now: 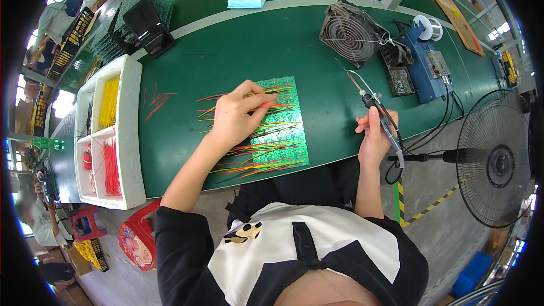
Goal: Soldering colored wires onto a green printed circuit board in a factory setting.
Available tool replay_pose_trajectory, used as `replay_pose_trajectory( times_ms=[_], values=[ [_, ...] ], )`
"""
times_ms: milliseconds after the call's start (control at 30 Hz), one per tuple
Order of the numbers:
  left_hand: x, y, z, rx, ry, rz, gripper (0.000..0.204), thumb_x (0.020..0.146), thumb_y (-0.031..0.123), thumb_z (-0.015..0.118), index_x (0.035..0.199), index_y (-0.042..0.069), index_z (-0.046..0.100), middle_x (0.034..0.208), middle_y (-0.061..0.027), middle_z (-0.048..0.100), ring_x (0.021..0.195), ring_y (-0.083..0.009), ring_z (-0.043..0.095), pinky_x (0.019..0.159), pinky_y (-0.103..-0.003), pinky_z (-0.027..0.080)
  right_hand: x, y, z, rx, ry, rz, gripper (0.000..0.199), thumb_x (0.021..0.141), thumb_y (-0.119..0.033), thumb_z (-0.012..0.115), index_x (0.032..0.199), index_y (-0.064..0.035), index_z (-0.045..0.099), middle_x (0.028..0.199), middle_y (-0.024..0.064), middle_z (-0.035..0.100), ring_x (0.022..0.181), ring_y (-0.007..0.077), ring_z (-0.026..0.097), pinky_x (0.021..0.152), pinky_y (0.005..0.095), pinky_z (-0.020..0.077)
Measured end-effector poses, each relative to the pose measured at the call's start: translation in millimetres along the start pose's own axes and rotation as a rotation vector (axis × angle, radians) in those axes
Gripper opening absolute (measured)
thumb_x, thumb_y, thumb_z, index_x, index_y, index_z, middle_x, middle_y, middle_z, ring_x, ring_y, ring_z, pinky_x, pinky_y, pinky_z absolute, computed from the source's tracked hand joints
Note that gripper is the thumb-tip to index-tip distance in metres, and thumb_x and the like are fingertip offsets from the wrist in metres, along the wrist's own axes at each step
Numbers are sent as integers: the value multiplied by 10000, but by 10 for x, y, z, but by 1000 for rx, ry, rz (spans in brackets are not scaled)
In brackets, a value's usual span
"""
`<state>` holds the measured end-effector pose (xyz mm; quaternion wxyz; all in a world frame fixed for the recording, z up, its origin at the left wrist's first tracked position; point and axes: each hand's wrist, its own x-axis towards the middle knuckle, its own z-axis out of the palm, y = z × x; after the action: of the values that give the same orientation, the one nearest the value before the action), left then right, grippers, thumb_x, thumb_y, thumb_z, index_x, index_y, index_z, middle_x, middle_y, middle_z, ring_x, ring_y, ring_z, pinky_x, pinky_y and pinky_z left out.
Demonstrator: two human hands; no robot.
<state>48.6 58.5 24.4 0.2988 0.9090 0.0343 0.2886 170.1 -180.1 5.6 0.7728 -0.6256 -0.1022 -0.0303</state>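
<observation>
A green circuit board panel [292,130] lies on the bench in front of me, with rows of red, yellow and dark wires [266,166] across it and past its left side. Over the upper part of the panel is my left hand [238,112], its fingertips pinched on a thin red wire. The hand covers part of the board and wires beneath. To the right of the panel, my right hand [376,136] grips a soldering iron [369,100] with a thin curved tube fixed along it. The iron's tip points up and left, apart from the board.
At left stands a white foam box [133,136] with yellow and red wires; loose red wires [157,105] lie beside it. A small square fan [350,31], a blue soldering station [422,65] and a solder spool [430,27] are at the far right. A floor fan [498,158] stands right.
</observation>
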Motion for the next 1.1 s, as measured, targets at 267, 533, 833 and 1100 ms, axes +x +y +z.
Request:
replay_pose_trajectory(
  times_ms=[267,533,833,1100],
  values=[
    [-49,-25,132,90,-34,46,93,745,107,681,829,140,704,780,30,582,533,-141,564,460,-285,446,-2,-5,-30,40,5,23,205,874,-118,602,890,-24,420,612,88,557,439,118,508,616,316,523],
    [-74,-25,132,130,-35,80,86,747,111,680,830,128,697,776,27,572,529,-153,563,457,-300,444,-28,10,-53,37,-25,18,192,882,-120,589,889,-26,422,602,86,558,439,122,509,621,321,528],
    [-74,0,113,236,-63,155,146,723,81,682,862,124,695,807,27,597,529,-138,560,452,-286,445,-206,-53,22,86,-140,133,183,877,-95,590,877,-21,423,600,100,565,443,131,522,601,308,528],
    [-78,-37,133,200,-50,145,143,731,95,679,870,126,694,807,29,592,529,-140,559,457,-287,447,-364,-47,85,93,-319,174,185,859,-62,599,847,-23,419,589,100,562,449,130,544,581,306,535]
  ],
)
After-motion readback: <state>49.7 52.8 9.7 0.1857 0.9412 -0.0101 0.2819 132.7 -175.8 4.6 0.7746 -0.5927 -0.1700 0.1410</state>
